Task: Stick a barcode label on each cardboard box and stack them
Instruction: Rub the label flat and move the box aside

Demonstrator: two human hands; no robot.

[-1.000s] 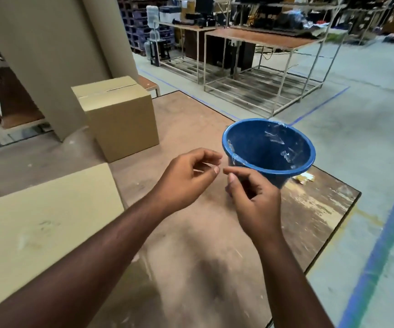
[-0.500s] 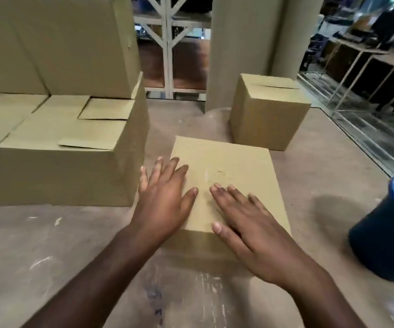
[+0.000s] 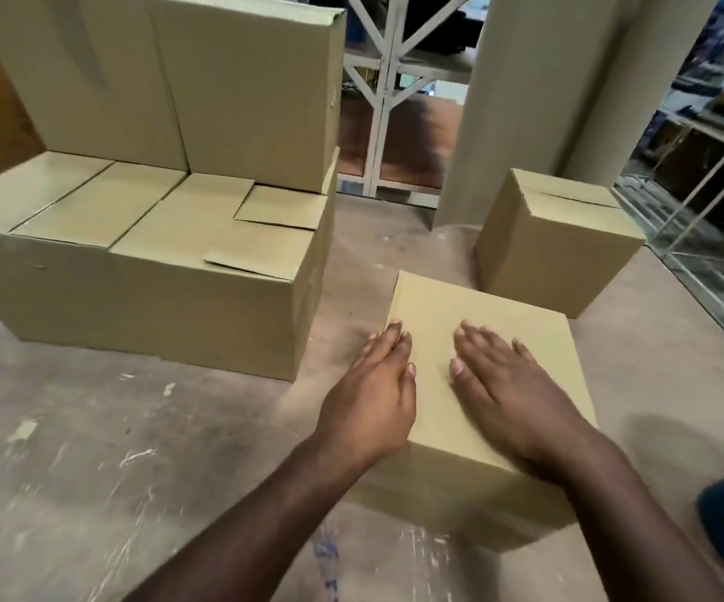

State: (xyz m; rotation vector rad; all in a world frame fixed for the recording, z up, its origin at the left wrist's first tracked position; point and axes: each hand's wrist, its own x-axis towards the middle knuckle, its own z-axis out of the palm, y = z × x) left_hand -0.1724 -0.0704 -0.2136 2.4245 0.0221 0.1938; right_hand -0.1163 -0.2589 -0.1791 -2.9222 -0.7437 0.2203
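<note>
Cardboard box (image 3: 486,323) under both flat hands, stacked boxes (image 3: 142,262) left, another box (image 3: 555,249) behind.

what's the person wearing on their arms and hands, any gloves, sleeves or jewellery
Nothing shows: the left hand and right hand are bare, with no gloves, rings, watch or wristbands. Both forearms are uncovered as far as the frame edge, so no sleeve is in view. Fingernails are short and plain.

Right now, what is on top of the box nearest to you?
Both hands lie flat on the near box: the left hand along its left edge, the right hand on its top. No label shows on the bare cardboard; whatever is under the palms is covered.
</note>
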